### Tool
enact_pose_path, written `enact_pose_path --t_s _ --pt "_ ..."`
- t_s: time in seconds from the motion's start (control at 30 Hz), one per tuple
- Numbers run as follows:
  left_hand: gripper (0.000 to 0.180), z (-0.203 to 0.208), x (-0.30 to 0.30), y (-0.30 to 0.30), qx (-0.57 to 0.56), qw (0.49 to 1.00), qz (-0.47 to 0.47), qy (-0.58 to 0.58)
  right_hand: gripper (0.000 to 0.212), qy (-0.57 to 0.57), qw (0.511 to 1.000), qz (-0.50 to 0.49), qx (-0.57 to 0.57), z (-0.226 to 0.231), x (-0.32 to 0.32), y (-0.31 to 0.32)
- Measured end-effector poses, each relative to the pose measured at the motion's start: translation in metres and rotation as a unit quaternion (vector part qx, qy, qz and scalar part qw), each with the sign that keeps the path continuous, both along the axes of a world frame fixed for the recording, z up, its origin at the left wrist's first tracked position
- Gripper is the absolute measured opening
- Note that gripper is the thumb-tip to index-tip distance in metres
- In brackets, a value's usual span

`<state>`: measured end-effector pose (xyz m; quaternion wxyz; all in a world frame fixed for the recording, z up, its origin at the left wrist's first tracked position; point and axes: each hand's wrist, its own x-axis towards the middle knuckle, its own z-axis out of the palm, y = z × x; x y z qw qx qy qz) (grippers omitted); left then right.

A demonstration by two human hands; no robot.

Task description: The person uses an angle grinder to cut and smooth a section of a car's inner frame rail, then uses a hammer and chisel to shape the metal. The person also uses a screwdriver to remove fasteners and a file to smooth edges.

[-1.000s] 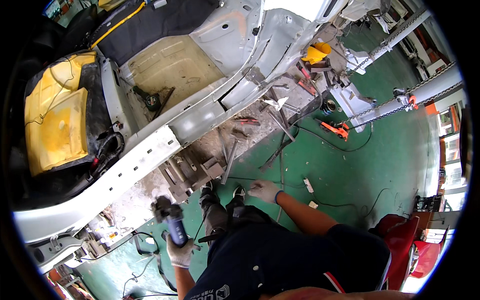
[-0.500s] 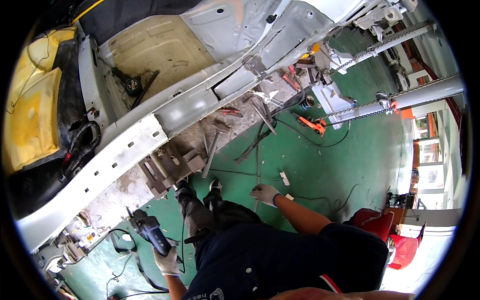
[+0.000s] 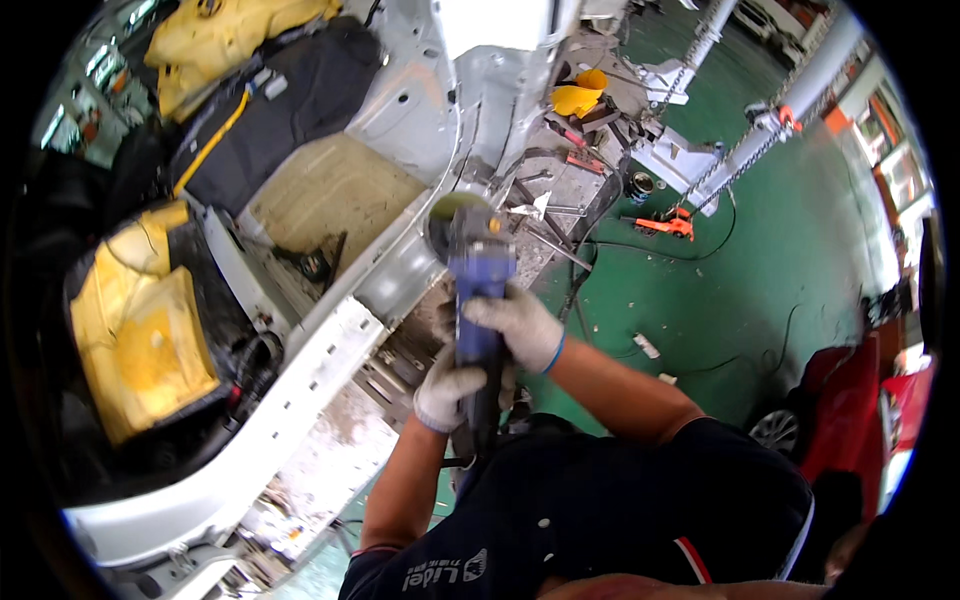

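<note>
A blue and black angle grinder (image 3: 484,265) is held up in front of me by both gloved hands. My left hand (image 3: 447,390) wraps round its dark rear grip. Higher up, my right hand (image 3: 522,326) grips the blue body from the right side. The round disc (image 3: 456,212) at the grinder's head overlaps the grey sill (image 3: 402,277) of a stripped car body in my view; whether it touches the metal I cannot tell. Part of the sill and the clamp below are hidden behind the tool and my hands.
Loose tools and a yellow object (image 3: 580,95) lie on the bench ledge beyond the sill. An orange chain hoist (image 3: 668,224), a can (image 3: 641,184) and cables are on the green floor to the right. A red car (image 3: 835,410) stands at the lower right.
The grinder has risen from low on the left to the sill. My right hand, free before, has come onto its body. The view has shifted, showing more on the left.
</note>
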<state>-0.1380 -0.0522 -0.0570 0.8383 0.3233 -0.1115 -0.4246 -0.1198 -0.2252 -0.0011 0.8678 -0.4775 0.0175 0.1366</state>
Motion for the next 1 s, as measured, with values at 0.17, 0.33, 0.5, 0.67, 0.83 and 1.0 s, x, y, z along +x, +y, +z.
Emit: enact_pose_path --t_s 0.17,0.33,0.5,0.67,0.83,1.0 --pt "0.07 -0.006 0.077 -0.04 -0.052 0.998 -0.037 0.004 0.05 -0.095 0.937 -0.077 -0.326 0.053 0.056 -0.035" --pt "0.068 0.0 0.115 -0.063 -0.075 0.996 -0.048 0.02 0.048 -0.053 0.94 -0.102 -0.32 0.055 0.094 -0.051" --pt "0.066 -0.001 0.129 -0.072 -0.099 0.993 -0.057 0.009 0.051 -0.045 0.933 -0.096 -0.343 0.067 0.105 -0.06" --pt "0.065 0.012 0.134 -0.078 -0.081 0.996 -0.042 0.012 0.053 -0.026 0.938 -0.097 -0.332 0.07 0.114 -0.065" --pt "0.063 0.006 0.138 -0.079 -0.096 0.994 -0.051 -0.004 0.055 -0.023 0.932 -0.091 -0.35 0.07 0.119 -0.067" --pt "0.062 0.003 0.137 -0.08 -0.109 0.992 -0.058 0.026 0.062 -0.016 0.938 -0.076 -0.338 0.067 0.12 -0.069"
